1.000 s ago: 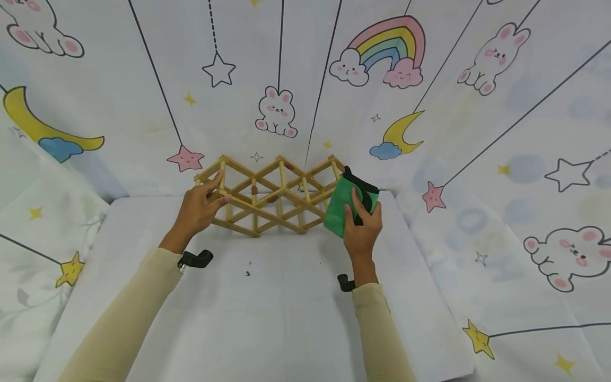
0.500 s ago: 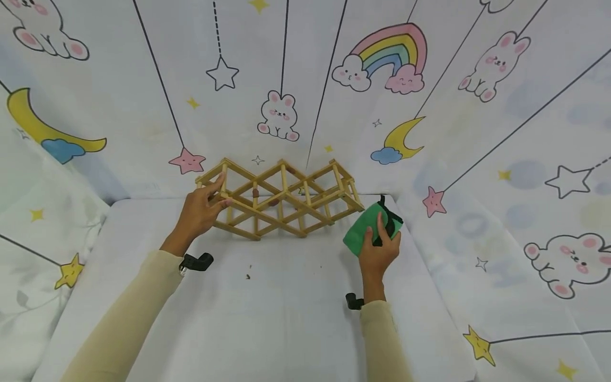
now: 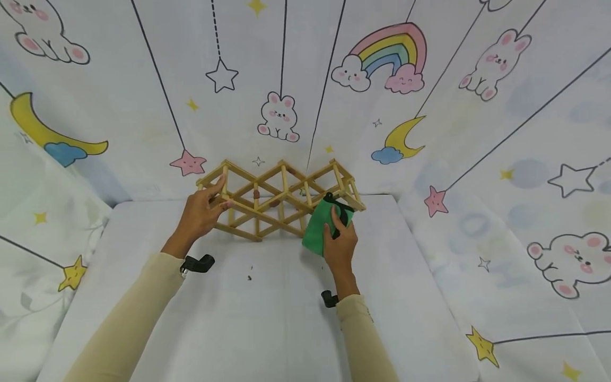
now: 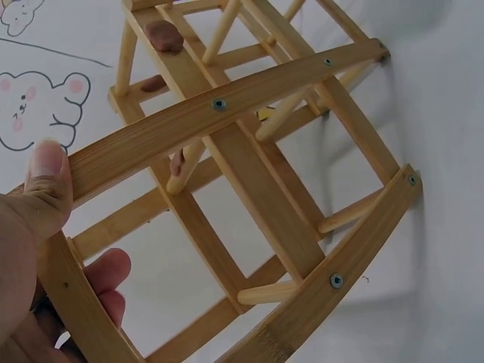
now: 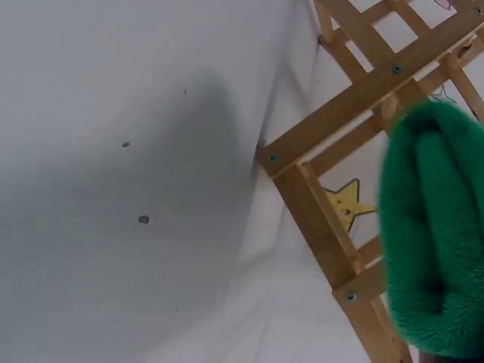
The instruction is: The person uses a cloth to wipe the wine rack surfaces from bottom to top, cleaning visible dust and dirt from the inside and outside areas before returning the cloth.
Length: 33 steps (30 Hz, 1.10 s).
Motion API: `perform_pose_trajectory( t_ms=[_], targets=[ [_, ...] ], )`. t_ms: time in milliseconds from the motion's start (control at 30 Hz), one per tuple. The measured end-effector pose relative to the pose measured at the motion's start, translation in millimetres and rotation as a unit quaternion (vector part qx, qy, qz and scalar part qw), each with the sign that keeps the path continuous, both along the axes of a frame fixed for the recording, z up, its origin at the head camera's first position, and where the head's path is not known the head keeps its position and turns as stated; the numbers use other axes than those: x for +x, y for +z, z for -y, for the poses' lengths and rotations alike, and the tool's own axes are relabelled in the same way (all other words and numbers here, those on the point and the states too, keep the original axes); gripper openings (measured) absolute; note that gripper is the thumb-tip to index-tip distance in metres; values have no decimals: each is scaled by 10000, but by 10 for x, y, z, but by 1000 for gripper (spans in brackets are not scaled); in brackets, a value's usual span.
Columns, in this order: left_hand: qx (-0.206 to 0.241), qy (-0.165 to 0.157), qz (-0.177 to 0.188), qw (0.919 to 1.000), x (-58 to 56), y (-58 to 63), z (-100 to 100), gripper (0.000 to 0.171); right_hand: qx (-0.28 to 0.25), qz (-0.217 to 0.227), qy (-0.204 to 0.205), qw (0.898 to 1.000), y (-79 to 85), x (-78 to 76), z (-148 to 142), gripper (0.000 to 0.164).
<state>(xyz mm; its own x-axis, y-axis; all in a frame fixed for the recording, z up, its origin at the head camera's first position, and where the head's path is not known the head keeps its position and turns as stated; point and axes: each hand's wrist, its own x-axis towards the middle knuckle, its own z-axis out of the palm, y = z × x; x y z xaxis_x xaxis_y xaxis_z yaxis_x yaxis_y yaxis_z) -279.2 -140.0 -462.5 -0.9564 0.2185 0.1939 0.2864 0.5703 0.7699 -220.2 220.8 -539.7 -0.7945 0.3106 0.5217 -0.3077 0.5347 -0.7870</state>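
A folding lattice rack (image 3: 285,179) of pale wooden slats and dowels stands at the table's back edge. My left hand (image 3: 197,213) grips its left end. In the left wrist view, the thumb lies over one slat and fingers curl beneath another. Brown lumps (image 4: 164,36) stick to some slats. My right hand (image 3: 341,248) holds a folded green cloth (image 3: 314,233) with black edging, in front of the rack's right half. In the right wrist view the fuzzy cloth (image 5: 439,242) hides part of the lattice; whether it touches the wood I cannot tell.
Small dark crumbs (image 3: 249,277) lie on the white tabletop (image 3: 267,329) in front of the rack. Behind it and at both sides hangs a white fabric backdrop (image 3: 157,122) printed with rabbits, stars and moons.
The right hand with the cloth moves right and nearer, off the rack's right end, then back left to the rack's front. The left hand keeps its grip; the rack stays about where it was.
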Motion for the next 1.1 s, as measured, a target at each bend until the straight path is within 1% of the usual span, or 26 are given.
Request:
perform_pose_trajectory(
  t_ms=[67, 100, 133, 167, 233, 267, 300, 333, 367, 400, 433, 467, 500, 533, 633, 667, 700, 733, 767, 833, 867, 900, 933, 1000, 1100],
  targets=[
    [16, -10, -70, 10000, -9, -8, -15, 73, 88, 226, 59, 9997, -3, 54, -23, 53],
    [31, -19, -92, 10000, -16, -9, -21, 73, 105, 144, 49, 9998, 5, 74, -34, 52],
    [39, -7, -97, 9999, -18, -5, -15, 74, 73, -50, 18, 10000, 22, 75, -30, 52],
    [40, 3, -89, 10000, -20, -1, -10, 74, -1, -287, -34, 9996, 80, 88, -3, 52],
    [19, 6, -87, 10000, -27, 1, 3, 74, -103, -706, -164, 9973, 104, 45, -3, 52],
    [3, 10, -74, 10000, -26, 2, 7, 74, -154, -742, -178, 9970, 111, 19, -2, 52],
    [-3, 23, -57, 10000, -21, 2, 11, 74, -177, -675, -168, 9974, 110, -1, 0, 51],
    [-22, 38, -45, 10000, -16, -2, 13, 74, -194, -462, -92, 9987, 106, -9, 3, 51],
    [-3, 40, -25, 10000, -9, -7, 14, 74, -125, -143, -4, 9998, 86, -6, 2, 51],
    [13, 39, -16, 10000, -5, -13, 16, 74, -51, 166, 106, 9998, 26, -12, -18, 51],
    [17, 37, -12, 10000, 1, -17, 13, 75, 13, 408, 188, 9990, 2, 5, -16, 50],
    [14, 39, -18, 10000, 2, -21, 9, 75, 64, 535, 224, 9983, -15, 25, -10, 50],
    [19, 32, -31, 10000, -1, -24, 7, 75, 104, 485, 196, 9986, -27, 43, -5, 50],
    [17, 19, -55, 10000, -4, -28, 4, 75, 51, 325, 162, 9993, -16, 52, 2, 49],
    [31, -4, -131, 9999, -17, -24, -2, 74, -213, -433, -78, 9988, 35, 11, -3, 49],
    [32, -5, -128, 9999, -20, -25, -2, 74, -278, -589, -143, 9978, 56, -10, -2, 50],
    [30, -4, -118, 9999, -18, -22, -4, 74, -304, -617, -168, 9975, 73, -27, 1, 50],
    [30, 9, -95, 10000, -16, -23, -4, 74, -290, -484, -135, 9983, 83, -36, -1, 50],
    [42, 20, -56, 10000, -14, -24, -4, 74, -161, -251, -78, 9995, 72, -38, -2, 50],
    [50, 28, 3, 10000, -4, -23, -11, 74, 79, 276, 74, 9996, 47, -4, 10, 49],
    [48, 28, 15, 10000, 0, -23, -14, 74, 184, 451, 145, 9987, 34, 26, 20, 49],
    [52, 19, 8, 10000, 5, -23, -19, 74, 277, 550, 186, 9979, 23, 56, 32, 49],
    [55, 21, -9, 10000, 4, -25, -21, 74, 294, 532, 255, 9978, 24, 83, 49, 49],
    [52, 24, -49, 10000, 9, -23, -29, 74, 211, 165, 339, 9991, 66, 112, 114, 49],
    [-17, 64, -61, 10000, 12, -27, -29, 74, 184, -643, 487, 9966, 184, 90, 277, 50]
  ],
)
